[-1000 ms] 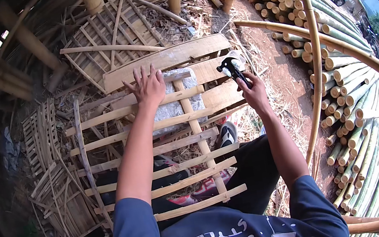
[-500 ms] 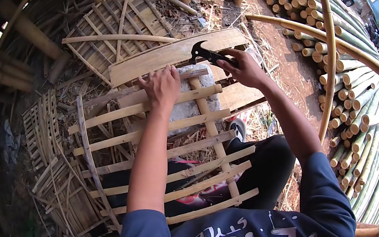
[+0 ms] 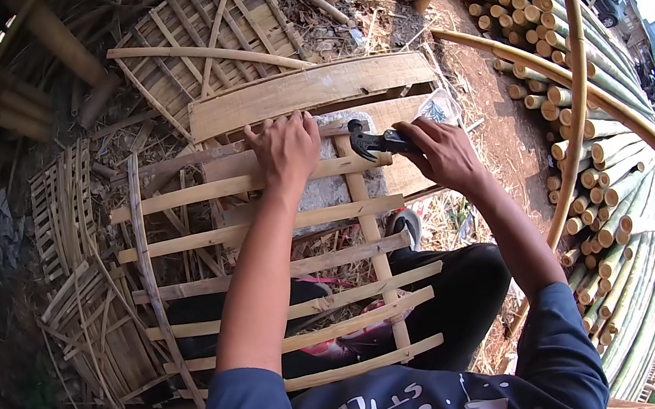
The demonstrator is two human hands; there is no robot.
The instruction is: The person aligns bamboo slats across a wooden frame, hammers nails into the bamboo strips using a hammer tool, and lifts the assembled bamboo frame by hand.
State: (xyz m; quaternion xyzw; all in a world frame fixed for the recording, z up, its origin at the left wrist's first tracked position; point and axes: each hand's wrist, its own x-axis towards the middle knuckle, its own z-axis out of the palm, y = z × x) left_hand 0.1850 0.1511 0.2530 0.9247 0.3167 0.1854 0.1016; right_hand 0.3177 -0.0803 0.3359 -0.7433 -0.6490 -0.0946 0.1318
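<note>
A frame of split bamboo slats (image 3: 263, 231) lies across my lap, its slats fixed over an upright bamboo strip (image 3: 371, 236) on the right and a thinner one on the left. My left hand (image 3: 288, 152) grips the far end of it, fingers curled over the top slat (image 3: 204, 157). In my right hand (image 3: 445, 153) is a black claw hammer (image 3: 373, 142). The hammer head sits over the far right corner, close to the slat ends. A grey stone block (image 3: 325, 192) lies beneath that end of the frame.
Wooden boards (image 3: 317, 84) lie just beyond the frame. On the right board rests a clear plastic container (image 3: 439, 107) with small contents, perhaps nails. A large stack of bamboo poles (image 3: 594, 154) fills the right side. Bamboo lattice panels (image 3: 202, 32) lie at the far left.
My right hand has brought the hammer down and nearer to me, from above the boards to the frame's far right corner. My left hand stays on the top slat.
</note>
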